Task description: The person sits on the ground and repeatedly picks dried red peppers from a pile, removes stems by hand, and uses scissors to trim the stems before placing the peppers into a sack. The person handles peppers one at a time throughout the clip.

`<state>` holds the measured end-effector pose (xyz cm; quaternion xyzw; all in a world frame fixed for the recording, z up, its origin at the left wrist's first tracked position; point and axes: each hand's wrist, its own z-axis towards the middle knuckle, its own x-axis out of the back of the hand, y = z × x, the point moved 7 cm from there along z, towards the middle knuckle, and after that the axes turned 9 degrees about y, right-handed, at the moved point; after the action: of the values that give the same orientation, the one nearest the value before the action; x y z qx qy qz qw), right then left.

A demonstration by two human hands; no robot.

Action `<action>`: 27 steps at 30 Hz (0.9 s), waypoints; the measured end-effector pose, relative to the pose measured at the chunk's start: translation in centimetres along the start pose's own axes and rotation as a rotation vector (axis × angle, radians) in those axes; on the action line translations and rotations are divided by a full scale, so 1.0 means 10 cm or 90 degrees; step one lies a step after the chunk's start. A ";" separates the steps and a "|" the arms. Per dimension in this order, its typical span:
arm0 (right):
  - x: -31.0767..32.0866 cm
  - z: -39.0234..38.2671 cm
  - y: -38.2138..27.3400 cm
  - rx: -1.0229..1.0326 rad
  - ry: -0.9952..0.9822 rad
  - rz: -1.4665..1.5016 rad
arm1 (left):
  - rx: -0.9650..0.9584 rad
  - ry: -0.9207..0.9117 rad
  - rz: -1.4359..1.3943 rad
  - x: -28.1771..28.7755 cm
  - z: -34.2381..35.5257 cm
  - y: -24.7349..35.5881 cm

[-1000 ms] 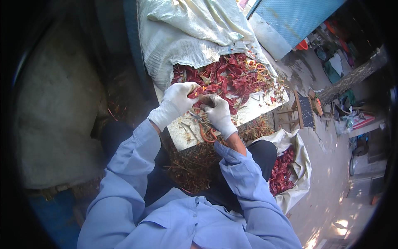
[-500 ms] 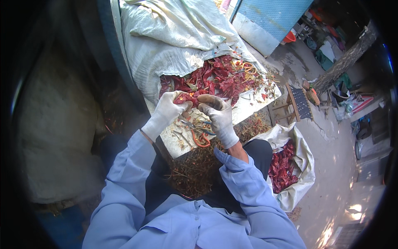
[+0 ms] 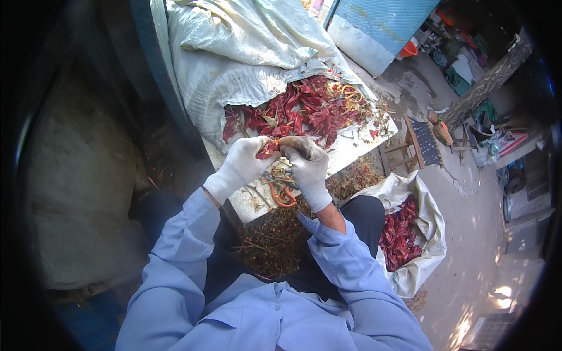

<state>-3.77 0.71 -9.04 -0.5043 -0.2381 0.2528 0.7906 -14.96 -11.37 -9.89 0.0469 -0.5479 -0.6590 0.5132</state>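
My left hand (image 3: 243,161) and my right hand (image 3: 307,161), both in white gloves, the right one stained dark at the fingers, meet around a dried red pepper (image 3: 267,151). Both have their fingers closed on it, with small orange bits showing between them. Beneath them, orange-handled scissors (image 3: 283,198) lie among stems on a white board (image 3: 246,205). More dried red peppers (image 3: 298,105) lie on the board, spilling from under a white woven sack (image 3: 240,35), with an orange looped handle (image 3: 351,96) at their right.
An open sack of red peppers (image 3: 401,234) stands by my right leg, and plant debris (image 3: 269,240) lies between my legs. To the right are a low stool (image 3: 422,143) and a tree trunk (image 3: 483,88); a grey covered surface (image 3: 76,181) is at the left, a blue panel (image 3: 374,29) behind.
Both hands have come together and sunk slightly since half a second ago, their fingers tighter over the pepper. The whole view has shifted since one second ago.
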 end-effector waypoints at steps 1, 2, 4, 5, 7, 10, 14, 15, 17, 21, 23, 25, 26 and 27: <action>0.01 0.00 0.04 -0.056 0.008 0.055 | -0.015 0.006 -0.016 0.02 0.01 0.02; 0.02 0.00 0.08 -0.111 0.015 0.109 | -0.031 0.013 -0.032 0.04 0.01 0.04; 0.02 -0.01 0.15 -0.194 0.024 0.206 | 0.137 -0.075 -0.221 -0.02 -0.01 -0.08; 0.01 -0.01 0.17 -0.221 0.026 0.250 | 0.221 -0.119 -0.315 -0.07 -0.05 -0.11; 0.00 -0.02 0.23 -0.277 0.034 0.333 | 0.222 -0.125 -0.363 -0.05 -0.05 -0.07; -0.03 -0.07 0.29 -0.319 0.030 0.404 | 0.220 -0.149 -0.383 -0.04 -0.07 -0.04; -0.03 -0.10 0.25 -0.269 0.017 0.348 | 0.129 -0.176 -0.309 0.03 -0.03 0.04; -0.01 -0.09 0.23 -0.254 0.005 0.331 | 0.133 -0.210 -0.283 0.02 -0.04 0.03; 0.08 -0.02 0.20 -0.222 0.040 0.321 | 0.152 -0.279 -0.231 0.02 -0.08 0.01; 0.49 0.28 0.28 -0.224 0.112 0.310 | -0.043 -0.239 -0.053 0.23 -0.14 0.20; 0.49 0.28 0.42 -0.236 0.049 0.144 | 0.177 -0.191 -0.120 0.36 -0.09 -0.02; 0.26 0.24 0.60 -0.189 -0.071 -0.047 | 0.245 -0.107 -0.207 0.50 -0.03 -0.09; 0.15 0.19 0.73 -0.197 -0.103 -0.156 | 0.292 -0.065 -0.237 0.53 -0.02 -0.14; 0.05 0.15 0.79 -0.151 -0.130 -0.206 | 0.270 -0.043 -0.235 0.55 0.00 -0.14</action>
<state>-5.61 4.94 -15.62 -0.5204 -0.4229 0.1428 0.7280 -18.41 -15.57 -8.17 0.2304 -0.6725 -0.6131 0.3447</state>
